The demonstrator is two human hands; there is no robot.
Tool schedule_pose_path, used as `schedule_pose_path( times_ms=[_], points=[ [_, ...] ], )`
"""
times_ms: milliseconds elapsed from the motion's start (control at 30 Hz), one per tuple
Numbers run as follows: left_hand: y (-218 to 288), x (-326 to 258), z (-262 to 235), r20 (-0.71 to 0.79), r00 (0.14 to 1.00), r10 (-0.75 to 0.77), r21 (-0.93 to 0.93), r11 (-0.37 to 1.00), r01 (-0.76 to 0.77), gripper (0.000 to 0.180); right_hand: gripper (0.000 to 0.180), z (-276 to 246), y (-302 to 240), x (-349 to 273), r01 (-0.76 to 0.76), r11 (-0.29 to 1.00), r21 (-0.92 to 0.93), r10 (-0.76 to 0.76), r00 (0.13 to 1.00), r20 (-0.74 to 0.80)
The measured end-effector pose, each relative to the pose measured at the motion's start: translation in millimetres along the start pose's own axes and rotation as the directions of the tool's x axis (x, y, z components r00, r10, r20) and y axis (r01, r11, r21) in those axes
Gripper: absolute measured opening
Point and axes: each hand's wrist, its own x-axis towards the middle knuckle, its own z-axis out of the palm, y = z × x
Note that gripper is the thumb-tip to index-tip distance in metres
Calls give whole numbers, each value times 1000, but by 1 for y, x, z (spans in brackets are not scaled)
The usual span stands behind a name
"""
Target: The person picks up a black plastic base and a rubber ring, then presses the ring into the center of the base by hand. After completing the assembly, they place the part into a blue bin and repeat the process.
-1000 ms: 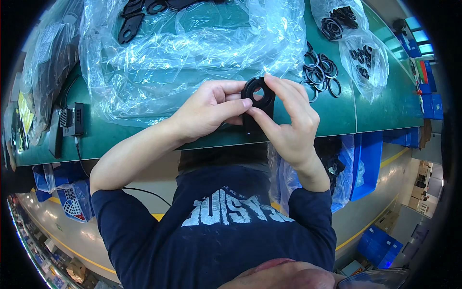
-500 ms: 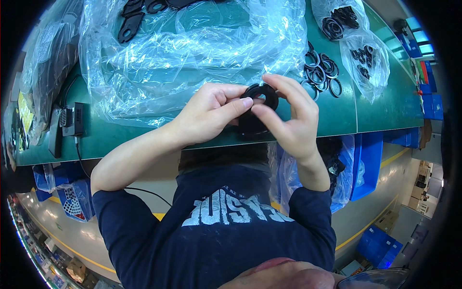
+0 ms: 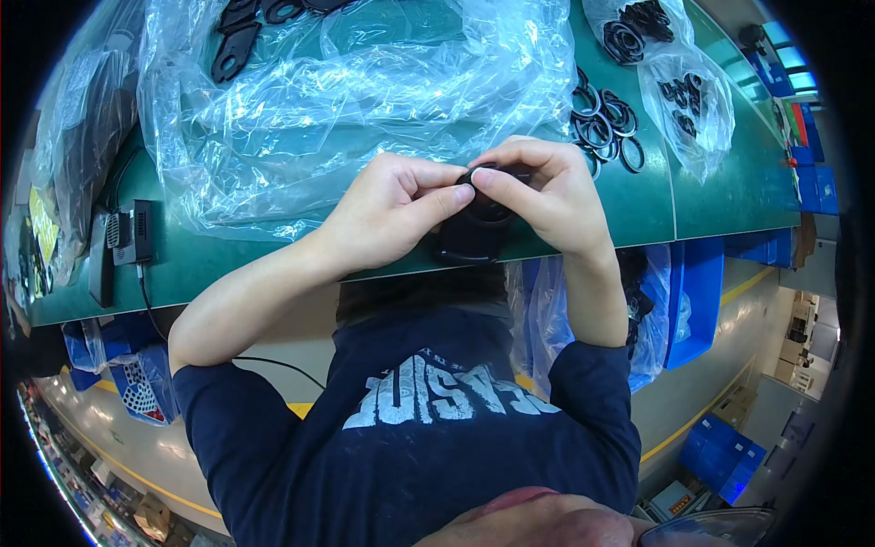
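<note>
Black ringed part (image 3: pixel 474 239) nr 6 o'clock edge of surface (image 3: pixel 743 196), L fingers (image 3: pixel 442 202) & R fingers (image 3: pixel 512 190) pinched on its 12 o'clock rim; uneven pressing cd pop it loose.

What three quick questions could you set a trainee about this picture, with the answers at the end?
1. Which hand is nearer the loose black rings?
2. True or false: only one hand touches the black part.
3. What colour is the tabletop: A red, B green or C white?

Key:
1. The right hand.
2. False: the left hand and the right both touch it.
3. B.
</note>
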Motion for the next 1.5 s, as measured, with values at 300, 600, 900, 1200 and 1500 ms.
schedule_pose_path(
  times_ms=[300, 600, 900, 1200, 1500],
  points=[
    [5, 1, 1, -40, 997, -61, -105, 993, 56, 24, 21, 4, 0, -4, 73, 997, -12, -74, 995, -67],
    [8, -2, 3, -53, 995, -82, -304, 951, 62, 32, 51, 8, 11, -18, 309, 830, -464, -435, 880, -191],
    [3, 1, -2, -40, 996, -76, -202, 977, 67, 29, 39, 22, 20, -19, 339, 843, -417, -479, 827, -294],
    [0, 1, 0, -85, 996, 9, -114, 993, -19, 30, 34, 23, 31, -17, 381, 892, -242, -447, 826, -344],
    [-2, 1, 3, -45, 992, 121, -129, 984, -126, 32, 22, 17, 24, -20, 391, 916, -87, -394, 837, -380]
  ],
)
